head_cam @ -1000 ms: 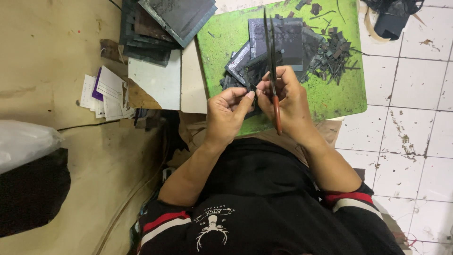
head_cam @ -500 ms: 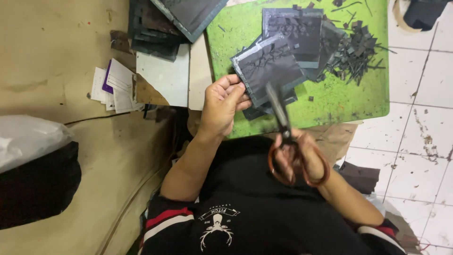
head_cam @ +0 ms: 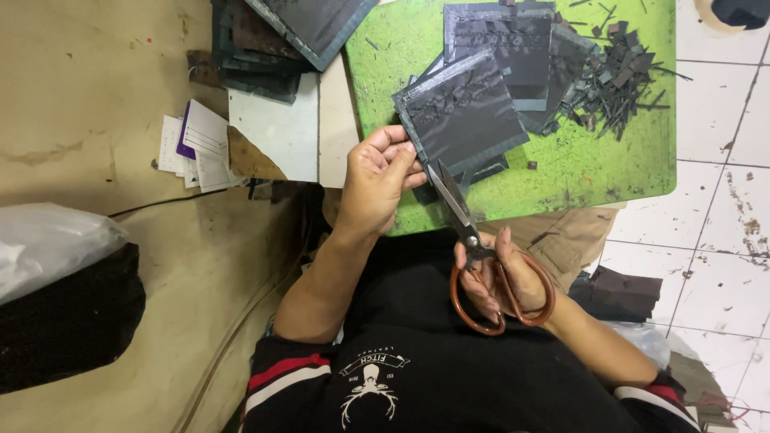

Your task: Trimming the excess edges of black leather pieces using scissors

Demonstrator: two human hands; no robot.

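My left hand [head_cam: 379, 178] grips the near corner of a dark square sheet [head_cam: 461, 112] and holds it flat above the green cutting board [head_cam: 593, 168]. In my right hand [head_cam: 505, 277] is a pair of scissors [head_cam: 469, 240] with brown-orange loop handles, my fingers through the loops. The blades are parted and point up at the sheet's near edge, right beside my left fingers.
More dark squares [head_cam: 513, 40] and a heap of thin dark offcuts [head_cam: 613, 84] lie on the board. A stack of dark sheets [head_cam: 273, 40] and paper cards [head_cam: 196, 144] lie to the left. A dark bundle [head_cam: 60, 321] rests at the lower left. White tiled floor [head_cam: 714, 200] lies right.
The hands were together over the board a second ago. My right hand has drawn back toward my body with the scissors, and the left hand now holds one square sheet out flat.
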